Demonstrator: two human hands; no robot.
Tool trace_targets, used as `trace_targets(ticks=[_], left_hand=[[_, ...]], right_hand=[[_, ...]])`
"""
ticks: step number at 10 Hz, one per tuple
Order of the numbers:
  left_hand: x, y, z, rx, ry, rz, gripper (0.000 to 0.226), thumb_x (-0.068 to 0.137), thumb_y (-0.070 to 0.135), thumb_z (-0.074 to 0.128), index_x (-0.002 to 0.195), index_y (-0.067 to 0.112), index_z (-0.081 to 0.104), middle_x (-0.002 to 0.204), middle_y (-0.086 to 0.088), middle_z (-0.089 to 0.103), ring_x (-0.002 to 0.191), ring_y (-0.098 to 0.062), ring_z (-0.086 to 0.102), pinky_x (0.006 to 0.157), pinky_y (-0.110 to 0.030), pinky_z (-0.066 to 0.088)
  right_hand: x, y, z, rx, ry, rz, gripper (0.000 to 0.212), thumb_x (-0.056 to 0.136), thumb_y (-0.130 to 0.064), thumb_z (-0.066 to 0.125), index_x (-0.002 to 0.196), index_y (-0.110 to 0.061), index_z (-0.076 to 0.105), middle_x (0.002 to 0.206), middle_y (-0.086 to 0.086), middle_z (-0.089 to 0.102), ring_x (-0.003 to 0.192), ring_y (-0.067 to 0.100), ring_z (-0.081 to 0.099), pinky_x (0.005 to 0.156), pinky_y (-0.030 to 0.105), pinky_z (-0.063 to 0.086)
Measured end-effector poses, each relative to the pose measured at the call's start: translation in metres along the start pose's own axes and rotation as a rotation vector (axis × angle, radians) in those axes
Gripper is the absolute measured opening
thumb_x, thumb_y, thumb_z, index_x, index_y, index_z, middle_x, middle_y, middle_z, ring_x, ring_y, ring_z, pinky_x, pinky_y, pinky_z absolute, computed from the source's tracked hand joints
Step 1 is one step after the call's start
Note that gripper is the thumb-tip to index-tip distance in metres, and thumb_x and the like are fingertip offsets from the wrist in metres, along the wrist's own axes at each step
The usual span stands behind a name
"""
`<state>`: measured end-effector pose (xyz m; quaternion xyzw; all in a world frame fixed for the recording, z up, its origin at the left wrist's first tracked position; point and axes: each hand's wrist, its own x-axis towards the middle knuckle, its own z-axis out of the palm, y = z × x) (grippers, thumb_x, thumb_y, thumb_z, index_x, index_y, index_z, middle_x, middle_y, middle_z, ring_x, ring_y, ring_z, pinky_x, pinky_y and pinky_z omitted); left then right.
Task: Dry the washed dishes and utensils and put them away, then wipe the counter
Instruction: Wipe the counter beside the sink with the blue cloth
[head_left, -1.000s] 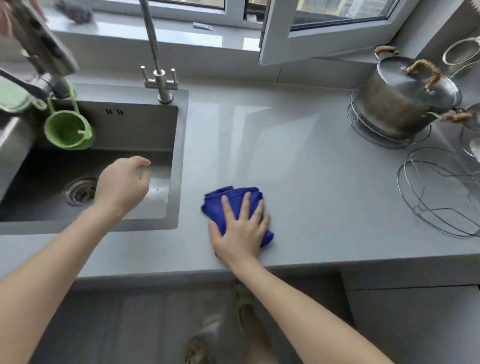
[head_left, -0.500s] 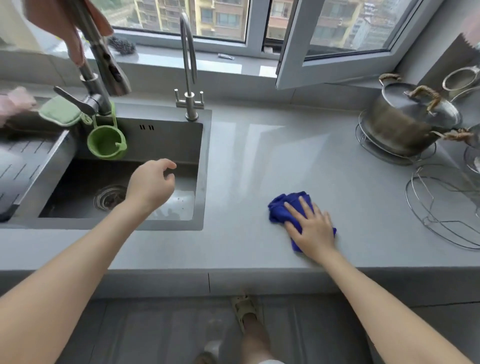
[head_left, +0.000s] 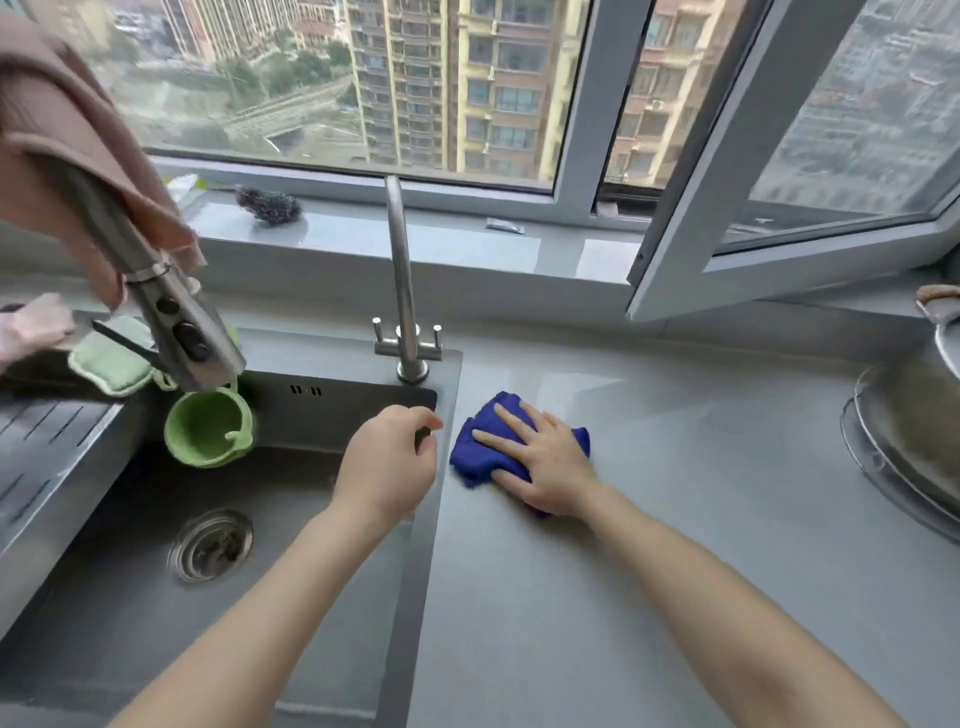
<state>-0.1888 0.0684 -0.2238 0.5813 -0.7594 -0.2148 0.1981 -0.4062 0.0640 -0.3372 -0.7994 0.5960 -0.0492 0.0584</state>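
A crumpled blue cloth (head_left: 480, 447) lies on the grey counter (head_left: 675, 467), just right of the sink's edge. My right hand (head_left: 545, 460) presses flat on it with straight, spread fingers. My left hand (head_left: 387, 465) hovers over the right rim of the steel sink (head_left: 156, 597), fingers loosely curled and holding nothing.
A slim tap (head_left: 402, 280) stands behind the cloth. A pull-out sprayer (head_left: 171, 322) draped with a pink cloth hangs at left above a green cup (head_left: 208, 428). A steel pot on a rack (head_left: 914, 436) sits at the right edge. An open window sash (head_left: 727, 182) juts over the counter.
My right hand has slid the blue cloth away from the front edge, back and left to the sink's rim. My view has tilted up toward the window. The left hand stays over the sink.
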Motion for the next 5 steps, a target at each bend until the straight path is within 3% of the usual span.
trace_targets(ticks=[1, 3, 4, 5], left_hand=[[0.031, -0.006, 0.013, 0.016, -0.011, -0.020, 0.027, 0.090, 0.011, 0.050, 0.111, 0.016, 0.066, 0.113, 0.000, 0.063, 0.104, -0.018, 0.057, 0.082, -0.022, 0.038], [0.066, -0.041, 0.019, 0.105, -0.065, -0.181, 0.027, 0.092, 0.015, 0.049, 0.115, 0.018, 0.063, 0.120, -0.001, 0.060, 0.110, -0.021, 0.055, 0.090, -0.028, 0.041], [0.074, -0.047, 0.016, 0.116, -0.086, -0.234, 0.027, 0.093, 0.017, 0.047, 0.116, 0.016, 0.062, 0.120, -0.004, 0.060, 0.112, -0.024, 0.054, 0.092, -0.032, 0.041], [0.072, -0.041, 0.012, 0.110, -0.084, -0.229, 0.027, 0.094, 0.017, 0.047, 0.117, 0.016, 0.061, 0.119, -0.004, 0.060, 0.110, -0.023, 0.054, 0.090, -0.028, 0.040]], right_hand=[[0.052, 0.053, -0.005, -0.019, -0.079, -0.229, 0.052, 0.090, -0.052, 0.037, 0.140, -0.038, 0.043, 0.152, 0.001, 0.036, 0.137, 0.035, 0.036, 0.108, 0.047, 0.033], [0.130, 0.086, -0.013, -0.107, -0.114, -0.364, 0.054, 0.091, -0.053, 0.031, 0.144, -0.041, 0.034, 0.157, -0.002, 0.026, 0.132, 0.035, 0.038, 0.104, 0.044, 0.033], [0.130, 0.089, -0.016, -0.083, -0.119, -0.391, 0.054, 0.092, -0.053, 0.030, 0.143, -0.040, 0.037, 0.156, -0.001, 0.028, 0.129, 0.035, 0.041, 0.102, 0.045, 0.036], [0.128, 0.083, -0.025, -0.138, -0.157, -0.403, 0.058, 0.091, -0.061, 0.019, 0.146, -0.043, 0.028, 0.158, 0.001, 0.023, 0.132, 0.036, 0.037, 0.105, 0.050, 0.031]])
